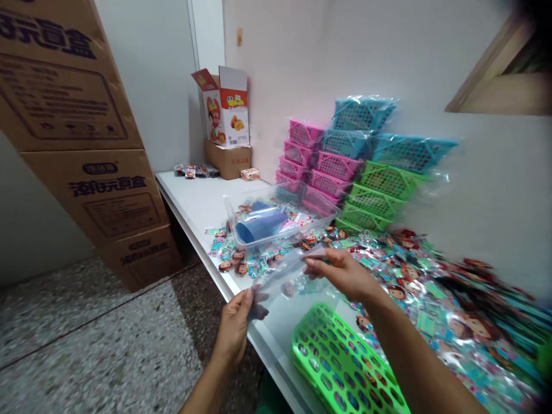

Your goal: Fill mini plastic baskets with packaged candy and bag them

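Between my hands a clear plastic bag [282, 279] is stretched out above the table edge. My left hand [239, 316] grips its near left end, with the thumb on top and the fingers showing through the film. At its far right end, my right hand [340, 270] pinches a corner between thumb and fingers. Just below my right hand lies a bright green basket [340, 356] with oval holes, and colourful pieces show through them. Beyond the bag stands a clear plastic bin [282, 233] holding blue rolled sheets [261, 225] and small packets.
Small character packets [414, 282] cover the right of the white table [194, 198]. Wrapped pink baskets [334, 167], green baskets [382, 181] and blue baskets [414, 150] are stacked by the wall. Open carton [235, 118] at the back; tall brown cartons [116, 201] on the left.
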The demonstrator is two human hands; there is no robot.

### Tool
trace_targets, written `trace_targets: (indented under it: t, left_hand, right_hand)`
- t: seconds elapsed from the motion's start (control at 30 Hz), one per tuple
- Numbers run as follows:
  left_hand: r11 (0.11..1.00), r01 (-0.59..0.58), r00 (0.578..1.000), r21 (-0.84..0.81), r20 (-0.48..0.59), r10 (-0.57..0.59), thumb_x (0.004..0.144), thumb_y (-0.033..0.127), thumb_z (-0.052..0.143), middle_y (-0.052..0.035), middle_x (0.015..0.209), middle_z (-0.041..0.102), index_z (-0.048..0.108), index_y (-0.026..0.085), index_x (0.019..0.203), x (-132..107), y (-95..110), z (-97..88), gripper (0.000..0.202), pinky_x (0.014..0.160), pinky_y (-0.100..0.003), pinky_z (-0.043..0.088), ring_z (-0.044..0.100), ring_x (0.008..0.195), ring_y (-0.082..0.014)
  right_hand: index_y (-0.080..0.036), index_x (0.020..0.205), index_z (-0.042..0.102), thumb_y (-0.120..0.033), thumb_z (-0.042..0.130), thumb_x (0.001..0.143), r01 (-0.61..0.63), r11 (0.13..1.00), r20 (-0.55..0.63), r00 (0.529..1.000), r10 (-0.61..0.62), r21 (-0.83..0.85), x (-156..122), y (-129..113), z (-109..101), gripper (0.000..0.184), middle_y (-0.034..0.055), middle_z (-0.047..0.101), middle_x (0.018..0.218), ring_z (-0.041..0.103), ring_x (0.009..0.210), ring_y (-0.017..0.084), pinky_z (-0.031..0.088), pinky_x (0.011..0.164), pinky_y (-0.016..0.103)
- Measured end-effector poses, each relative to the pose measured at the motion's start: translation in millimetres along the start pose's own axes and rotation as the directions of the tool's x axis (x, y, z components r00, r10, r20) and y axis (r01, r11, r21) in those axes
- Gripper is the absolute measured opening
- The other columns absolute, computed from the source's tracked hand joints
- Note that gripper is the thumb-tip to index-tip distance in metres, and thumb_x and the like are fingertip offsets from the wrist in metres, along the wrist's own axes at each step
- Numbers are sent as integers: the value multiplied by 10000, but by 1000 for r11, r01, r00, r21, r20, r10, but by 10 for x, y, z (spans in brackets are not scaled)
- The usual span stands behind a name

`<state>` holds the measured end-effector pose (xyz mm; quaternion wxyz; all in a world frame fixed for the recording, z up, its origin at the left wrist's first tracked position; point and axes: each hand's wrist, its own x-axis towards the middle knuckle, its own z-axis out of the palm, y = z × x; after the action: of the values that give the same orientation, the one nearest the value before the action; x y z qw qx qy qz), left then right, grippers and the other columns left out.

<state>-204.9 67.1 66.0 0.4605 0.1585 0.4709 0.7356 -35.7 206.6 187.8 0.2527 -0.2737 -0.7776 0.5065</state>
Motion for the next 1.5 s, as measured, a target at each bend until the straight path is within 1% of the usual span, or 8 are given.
trace_targets:
  t: [0.2, 0.33, 0.5, 0.67, 0.8, 1.03, 1.23, 1.5]
  left_hand:
    - [976, -203, 979, -74, -4, 203, 684, 453, 709, -19, 763, 685, 665, 147, 854, 350, 452, 325, 353, 555, -213, 463, 595, 592, -109]
    - [942, -335, 941, -33, -60, 333, 636, 494, 715, 3, 668, 637, 650, 137, 773, 954, 774, 709, 389, 549, -218, 439, 550, 555, -97]
    - [918, -396, 877, 14, -291, 383, 691, 354, 700, 60, 562, 527, 563, 144, 636, 1776, 935, 956, 256, 548, -188, 402, 474, 521, -58]
    - [919, -393, 844, 45, -379, 379, 816, 303, 596, 35, 667, 571, 588, 127, 784, 2191, 983, 956, 179, 575, -230, 452, 522, 563, -74]
    - [889, -443, 818, 114, -354, 453, 738, 314, 620, 56, 658, 601, 638, 154, 836, 2303, 1074, 1022, 189, 623, -192, 421, 545, 613, -70]
    - [914, -326, 934, 241, -67, 351, 568, 278, 768, -22, 638, 638, 668, 118, 725, 2267, 1152, 1234, 245, 530, -209, 394, 581, 552, -117]
    - [927, -298, 955, 229, 73, 289, 613, 309, 743, -73, 752, 675, 664, 110, 765, 1988, 1065, 1430, 262, 532, -256, 452, 624, 554, -148]
    - [926, -361, 900, 111, -220, 377, 713, 140, 581, 5, 616, 598, 555, 130, 677, 1943, 1440, 1004, 45, 536, -231, 467, 563, 496, -96]
  right_hand:
    - [-203, 877, 725, -392, 661, 764, 138, 988, -208, 967, -149, -68, 88, -122, -252, 229, 29, 727, 832, 664, 797, 178, 515, 767, 323]
    - [-185, 967, 701, -454, 660, 736, 179, 984, -398, 904, -156, 22, 601, -79, -409, 357, 52, 730, 903, 661, 834, 197, 509, 796, 365]
    - [-130, 1126, 618, -450, 602, 765, 63, 977, -524, 836, -163, -202, 926, 121, -590, 483, 132, 669, 1102, 623, 991, 238, 467, 881, 390]
    - [-163, 1050, 649, -423, 524, 819, -50, 939, -442, 890, -113, -341, 715, 420, -580, 369, 93, 692, 1019, 636, 905, 225, 472, 830, 369]
    - [-183, 1007, 663, -393, 492, 841, -55, 931, -395, 913, -99, -362, 633, 574, -497, 317, 63, 702, 971, 635, 874, 211, 469, 795, 336]
    - [-226, 1065, 655, -401, 468, 870, -67, 911, -337, 938, -81, -406, 605, 640, -355, 322, 47, 709, 953, 641, 858, 215, 472, 788, 343]
    - [-263, 1398, 375, -398, 496, 865, 245, 816, -155, 914, -374, -523, 1055, 426, -113, 562, 50, 508, 1358, 472, 1221, 235, 339, 1029, 401]
    - [-186, 1190, 614, -274, 359, 897, -139, 836, -409, 906, -109, -531, 1672, 602, -116, 398, 85, 655, 1163, 586, 1086, 216, 413, 932, 336]
